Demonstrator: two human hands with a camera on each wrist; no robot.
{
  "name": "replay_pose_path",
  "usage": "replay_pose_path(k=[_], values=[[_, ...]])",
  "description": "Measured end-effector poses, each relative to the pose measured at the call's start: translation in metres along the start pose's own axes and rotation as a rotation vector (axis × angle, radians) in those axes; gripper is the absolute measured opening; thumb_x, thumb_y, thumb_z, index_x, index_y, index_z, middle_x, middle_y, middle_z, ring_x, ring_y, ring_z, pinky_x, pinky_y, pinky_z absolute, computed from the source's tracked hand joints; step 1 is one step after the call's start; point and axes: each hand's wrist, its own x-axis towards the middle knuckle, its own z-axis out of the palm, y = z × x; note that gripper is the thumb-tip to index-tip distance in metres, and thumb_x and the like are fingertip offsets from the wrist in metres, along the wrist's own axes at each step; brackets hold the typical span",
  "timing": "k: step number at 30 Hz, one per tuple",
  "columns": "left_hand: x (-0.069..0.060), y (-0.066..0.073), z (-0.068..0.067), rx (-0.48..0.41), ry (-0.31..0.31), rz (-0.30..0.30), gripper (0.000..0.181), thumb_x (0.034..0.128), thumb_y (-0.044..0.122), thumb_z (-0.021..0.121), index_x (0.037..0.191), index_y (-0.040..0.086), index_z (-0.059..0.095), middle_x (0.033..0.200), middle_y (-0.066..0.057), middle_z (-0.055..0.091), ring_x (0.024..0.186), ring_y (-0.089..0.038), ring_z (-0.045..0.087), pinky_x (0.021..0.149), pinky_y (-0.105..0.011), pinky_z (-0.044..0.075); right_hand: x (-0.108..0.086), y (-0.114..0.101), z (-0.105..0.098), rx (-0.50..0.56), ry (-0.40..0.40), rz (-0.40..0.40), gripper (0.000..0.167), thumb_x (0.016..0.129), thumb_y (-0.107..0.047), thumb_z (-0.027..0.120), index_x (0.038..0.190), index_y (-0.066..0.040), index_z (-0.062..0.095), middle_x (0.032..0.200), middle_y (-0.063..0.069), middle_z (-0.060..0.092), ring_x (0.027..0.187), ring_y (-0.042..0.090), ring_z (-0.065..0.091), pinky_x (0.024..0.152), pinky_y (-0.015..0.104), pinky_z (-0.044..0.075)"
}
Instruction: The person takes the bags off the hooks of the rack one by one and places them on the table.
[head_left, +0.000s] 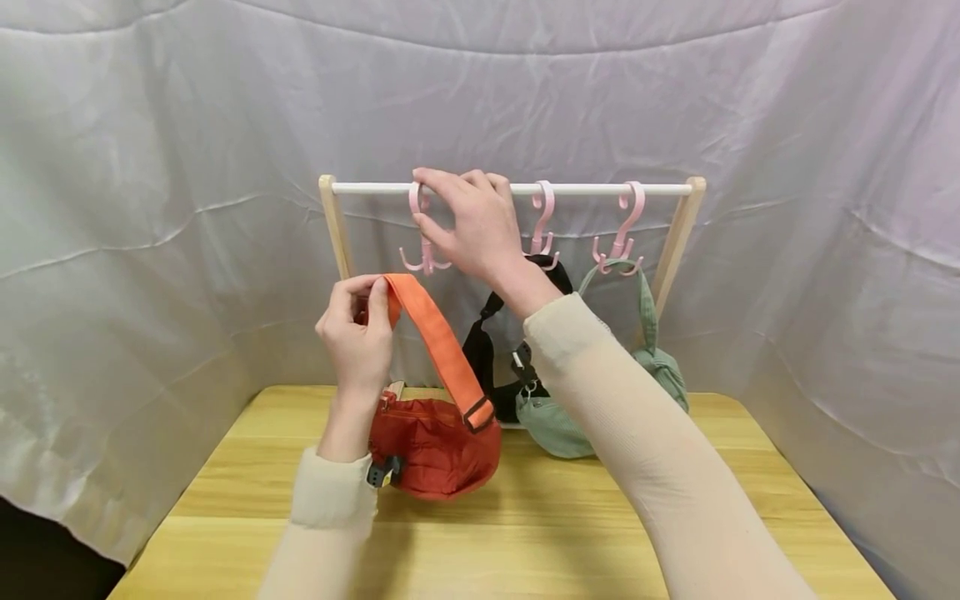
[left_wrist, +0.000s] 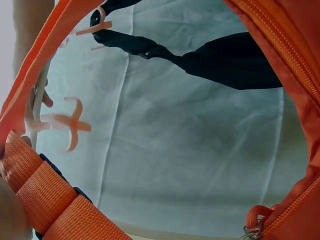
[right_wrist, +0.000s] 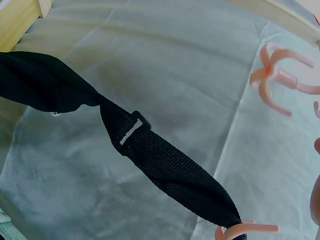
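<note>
The left hand point(head_left: 356, 343) pinches the orange strap point(head_left: 442, 343) of the red bag point(head_left: 444, 458), which hangs over the counter point(head_left: 517, 554); the right hand point(head_left: 477, 221) clasps the leftmost pink hook point(head_left: 427, 260). Probably light and floppy, the bag is best held by its strap.

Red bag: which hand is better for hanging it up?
Probably the left hand: it pinches the orange strap near the bare pink hook. The right hand is by that hook's top, without the strap.
</note>
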Motion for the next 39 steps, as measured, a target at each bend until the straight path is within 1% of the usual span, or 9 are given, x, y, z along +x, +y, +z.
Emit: replay_pose_path(k=[3, 7, 13, 17, 20, 24, 26, 32, 39], values=[[-0.006, -0.002, -0.003, 0.006, -0.003, -0.01, 0.013, 0.0985, 0.005, 0.071, 0.098, -0.008, 0.07, 0.073, -0.018, 0.067, 0.062, -0.005, 0.053, 0.056, -0.014, 0.039, -0.001, 0.001, 0.0, 0.012, 0.003, -0.008, 0.053, 0.1, -0.044, 0.068, 0.148, -0.026, 0.059, 0.148, -0.013, 0.06, 0.114, 0.018, 0.059, 0.109, 0.039, 0.034], [-0.013, -0.005, -0.006, 0.009, -0.014, -0.018, 0.013, 0.0984, 0.004, 0.071, 0.098, -0.009, 0.07, 0.074, -0.018, 0.068, 0.062, -0.006, 0.052, 0.056, -0.014, 0.039, -0.003, 0.002, 0.001, 0.005, 0.004, -0.018, 0.061, 0.099, -0.047, 0.068, 0.153, -0.024, 0.054, 0.151, -0.011, 0.057, 0.118, 0.019, 0.059, 0.111, 0.039, 0.033], [-0.021, -0.008, -0.008, 0.01, -0.021, -0.027, 0.012, 0.098, 0.003, 0.071, 0.098, -0.009, 0.07, 0.074, -0.018, 0.067, 0.061, -0.007, 0.052, 0.056, -0.013, 0.039, -0.009, 0.005, 0.002, -0.022, 0.017, -0.069, 0.075, 0.1, -0.051, 0.065, 0.161, -0.015, 0.041, 0.16, -0.004, 0.048, 0.136, 0.02, 0.052, 0.116, 0.038, 0.031], [-0.023, -0.009, -0.009, 0.007, -0.023, -0.03, 0.011, 0.0973, 0.001, 0.071, 0.098, -0.009, 0.07, 0.073, -0.018, 0.067, 0.061, -0.006, 0.053, 0.056, -0.013, 0.039, -0.016, 0.008, 0.003, -0.014, 0.026, -0.106, 0.078, 0.101, -0.049, 0.064, 0.162, -0.009, 0.035, 0.166, 0.001, 0.038, 0.151, 0.017, 0.036, 0.126, 0.036, 0.018], [-0.024, -0.01, -0.009, 0.008, -0.027, -0.029, 0.01, 0.0973, 0.001, 0.071, 0.098, -0.009, 0.07, 0.073, -0.018, 0.067, 0.061, -0.006, 0.053, 0.056, -0.013, 0.039, -0.025, 0.009, 0.004, 0.002, 0.012, -0.114, 0.079, 0.102, -0.046, 0.062, 0.163, -0.006, 0.032, 0.168, 0.004, 0.033, 0.157, 0.018, 0.025, 0.129, 0.04, 0.008], [-0.024, -0.01, -0.01, 0.016, -0.031, -0.027, 0.011, 0.0976, 0.002, 0.071, 0.098, -0.008, 0.07, 0.073, -0.018, 0.067, 0.061, -0.007, 0.053, 0.055, -0.013, 0.039, -0.04, 0.008, 0.007, 0.053, 0.01, -0.129, 0.078, 0.103, -0.044, 0.061, 0.163, -0.004, 0.031, 0.168, 0.007, 0.033, 0.159, 0.02, 0.018, 0.129, 0.042, 0.005], [-0.025, -0.01, -0.01, 0.017, -0.032, -0.029, 0.011, 0.0976, 0.002, 0.071, 0.098, -0.008, 0.07, 0.074, -0.018, 0.068, 0.061, -0.007, 0.053, 0.056, -0.013, 0.04, -0.048, 0.007, 0.008, 0.085, 0.024, -0.137, 0.077, 0.102, -0.042, 0.061, 0.162, -0.003, 0.032, 0.167, 0.008, 0.035, 0.159, 0.021, 0.019, 0.129, 0.043, 0.006], [-0.026, -0.012, -0.01, 0.021, -0.028, -0.031, 0.01, 0.0973, 0.002, 0.071, 0.098, -0.008, 0.07, 0.074, -0.017, 0.069, 0.063, -0.005, 0.055, 0.057, -0.012, 0.041, -0.074, 0.004, 0.012, 0.18, 0.084, -0.177, 0.074, 0.101, -0.035, 0.066, 0.16, -0.001, 0.036, 0.164, 0.013, 0.041, 0.154, 0.028, 0.033, 0.129, 0.043, 0.013], [-0.025, -0.013, -0.009, 0.023, -0.033, -0.013, 0.009, 0.0978, 0.002, 0.071, 0.099, -0.007, 0.071, 0.074, -0.016, 0.069, 0.062, -0.005, 0.055, 0.057, -0.012, 0.041, -0.109, 0.003, 0.018, 0.22, 0.097, -0.219, 0.073, 0.098, -0.03, 0.07, 0.158, -0.001, 0.04, 0.163, 0.013, 0.042, 0.15, 0.033, 0.04, 0.128, 0.047, 0.019]])
